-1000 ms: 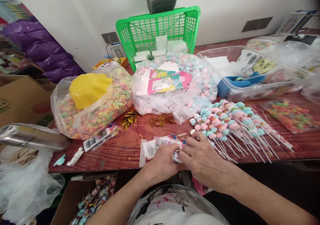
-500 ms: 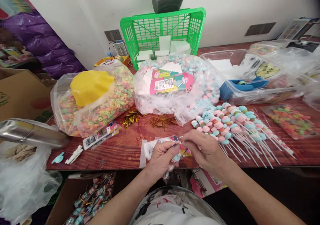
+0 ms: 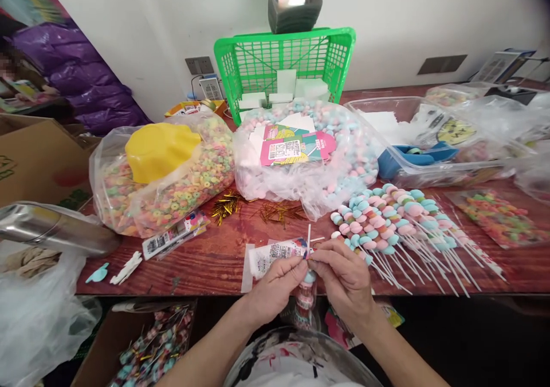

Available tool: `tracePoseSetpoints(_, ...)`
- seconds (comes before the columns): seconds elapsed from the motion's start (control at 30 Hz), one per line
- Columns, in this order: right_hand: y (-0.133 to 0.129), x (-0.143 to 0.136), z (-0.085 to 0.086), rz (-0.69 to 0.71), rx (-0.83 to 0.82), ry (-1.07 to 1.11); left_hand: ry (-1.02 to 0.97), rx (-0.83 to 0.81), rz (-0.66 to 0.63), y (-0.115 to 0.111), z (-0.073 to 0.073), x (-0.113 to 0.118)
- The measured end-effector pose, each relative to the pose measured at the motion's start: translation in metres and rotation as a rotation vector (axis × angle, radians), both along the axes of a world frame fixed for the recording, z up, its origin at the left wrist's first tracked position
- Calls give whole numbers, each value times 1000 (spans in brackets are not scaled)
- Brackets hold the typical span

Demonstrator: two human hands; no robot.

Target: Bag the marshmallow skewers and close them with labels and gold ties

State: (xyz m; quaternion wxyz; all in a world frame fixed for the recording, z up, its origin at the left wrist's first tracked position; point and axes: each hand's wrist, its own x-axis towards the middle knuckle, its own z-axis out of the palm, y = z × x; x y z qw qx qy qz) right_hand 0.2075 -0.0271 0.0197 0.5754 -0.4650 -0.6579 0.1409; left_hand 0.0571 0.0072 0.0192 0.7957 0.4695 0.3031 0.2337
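At the red-brown wooden worktop's (image 3: 193, 275) near edge, the left hand (image 3: 278, 284) and right hand (image 3: 344, 275) pinch their fingers on the neck of a clear-wrapped pink-and-blue candy skewer (image 3: 305, 301), apparently inverted, white stick up, to expose that neck. Fingertips hide any tie; the skewer's lower end is indistinct.

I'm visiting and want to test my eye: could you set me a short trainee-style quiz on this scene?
1. True or false: the green plastic basket stands behind the clear plastic bag of pink-and-blue candies.
2. What do the left hand and right hand hold? a) silver metal flask; b) wrapped pink-and-blue candy skewer with a white stick; c) yellow scalloped bowl.
3. Fill in: the pile of pink-and-blue candy skewers lies nearer the ____ hand.

Key: 1 true; 2 b; 3 right.
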Motion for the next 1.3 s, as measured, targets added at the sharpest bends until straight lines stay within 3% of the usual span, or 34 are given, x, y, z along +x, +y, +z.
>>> tracePoseSetpoints(0.13,2,-1,0,-2,-85,99,83,138,-127,2,7,-3)
tracePoseSetpoints(0.2,3,7,4,-56,-73,91,118,106,-170,2,8,-2)
tracePoseSetpoints(0.27,2,20,12,-99,60,-90,121,17,-171,3,8,-1)
tracePoseSetpoints(0.37,-5,40,26,81,196,-654,77,-44,-176,6,9,-1)
tracePoseSetpoints(0.43,-12,47,30,208,184,-913,75,-32,-279,8,12,0)
tracePoseSetpoints(0.53,-21,51,31,293,167,-1056,102,-11,-505,12,16,0)
tracePoseSetpoints(0.67,-30,46,24,326,165,-965,182,49,-709,14,15,3)
tracePoseSetpoints(0.77,-33,39,11,254,43,-815,390,337,-761,8,15,4)
tracePoseSetpoints(0.87,-31,34,-1,143,-130,-674,654,833,-584,-7,20,3)
tracePoseSetpoints(0.9,-29,34,-3,141,-181,-633,713,944,-515,-12,22,2)
tracePoseSetpoints(0.97,-25,34,-3,169,-236,-599,775,1015,-419,-19,26,0)
tracePoseSetpoints(1.07,-22,31,4,97,-59,-698,700,818,-306,-16,26,-2)
tracePoseSetpoints(1.17,-24,30,11,39,209,-881,453,300,-273,-3,18,-3)
tracePoseSetpoints(1.23,-26,33,15,89,258,-927,276,-59,-335,2,10,-4)
tracePoseSetpoints(1.3,-28,37,22,191,265,-922,141,-283,-409,2,2,-5)
